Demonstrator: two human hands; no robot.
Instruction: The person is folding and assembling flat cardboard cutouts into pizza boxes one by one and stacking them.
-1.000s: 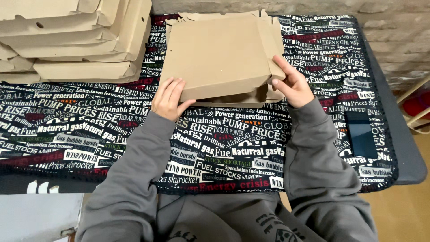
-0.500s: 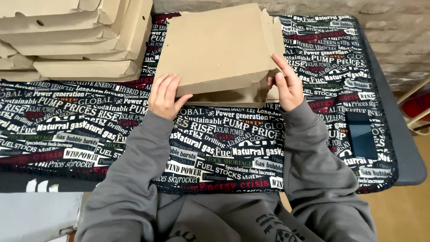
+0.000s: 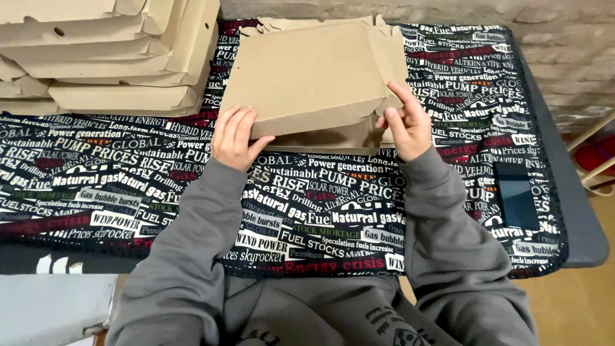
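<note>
Cardboard box (image 3: 314, 74) gripped between both hands, lid down.

Landmark: the printed cloth (image 3: 192, 173), black with white, red and green lettering.

- Cardboard box (image 3: 314, 74): plain brown, flat, rectangular, lid partly folded down; at the far middle of the cloth, near edge raised. Left hand (image 3: 234, 138) grips its near left corner; right hand (image 3: 407, 125) pinches its right side flap.
- Stack of folded boxes (image 3: 109, 51): same brown cardboard, flat; at the cloth's far left corner.
- Dark screen device (image 3: 517, 204): rectangular, unlit; on the cloth's right edge.
</note>
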